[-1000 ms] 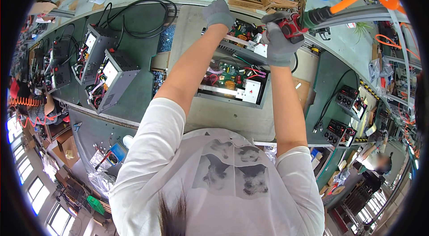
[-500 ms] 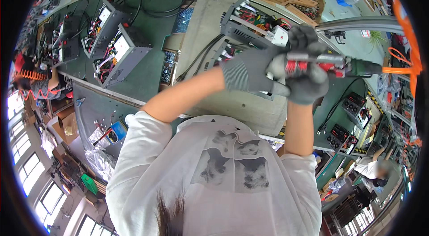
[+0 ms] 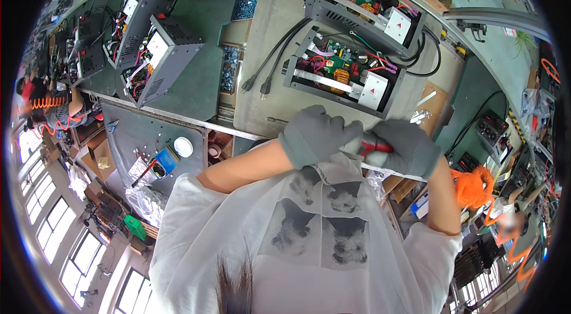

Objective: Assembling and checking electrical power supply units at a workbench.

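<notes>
Holding a red tool (image 3: 375, 145) in the right hand (image 3: 410, 146), by the near edge of the pale board (image 3: 256, 115). Curling the left hand (image 3: 321, 134) against or just beside it, hiding any grip inside. Maybe risking a snag, from holding so close to the loose white shirt (image 3: 309, 242). Wearing soft gray gloves (image 3: 292, 146). Facing a hard, dark, open metal box (image 3: 324, 93) with a round copper coil (image 3: 341, 78).

A red triangle (image 3: 373, 91) marks the nearer white plate (image 3: 373, 99); another red triangle (image 3: 399, 25) marks the farther white plate (image 3: 395, 32).
</notes>
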The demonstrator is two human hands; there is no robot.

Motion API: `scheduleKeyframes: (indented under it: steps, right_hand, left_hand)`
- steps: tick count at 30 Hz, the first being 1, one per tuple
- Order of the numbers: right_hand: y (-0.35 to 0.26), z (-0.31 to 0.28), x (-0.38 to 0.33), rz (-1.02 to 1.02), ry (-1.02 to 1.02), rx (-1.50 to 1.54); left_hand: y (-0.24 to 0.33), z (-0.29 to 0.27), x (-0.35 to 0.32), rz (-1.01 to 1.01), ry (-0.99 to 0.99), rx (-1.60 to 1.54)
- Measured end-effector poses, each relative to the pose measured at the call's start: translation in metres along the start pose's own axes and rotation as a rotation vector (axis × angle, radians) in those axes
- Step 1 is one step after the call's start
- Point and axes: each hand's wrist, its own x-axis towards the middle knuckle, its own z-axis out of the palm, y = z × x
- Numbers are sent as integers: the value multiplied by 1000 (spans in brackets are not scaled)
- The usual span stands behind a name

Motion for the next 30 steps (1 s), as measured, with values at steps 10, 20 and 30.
scheduleKeyframes:
  steps: [10,20,30]
  right_hand:
    - [62,-12,12,266,-364,439]
    - [119,-20,58,276,-417,91]
    - [111,-9,76,252,-392,31]
  left_hand:
    - [-41,12,-5,-132,383,-43]
    - [-112,53,-19,-567,61,-161]
    - [-125,59,-13,-539,-32,-68]
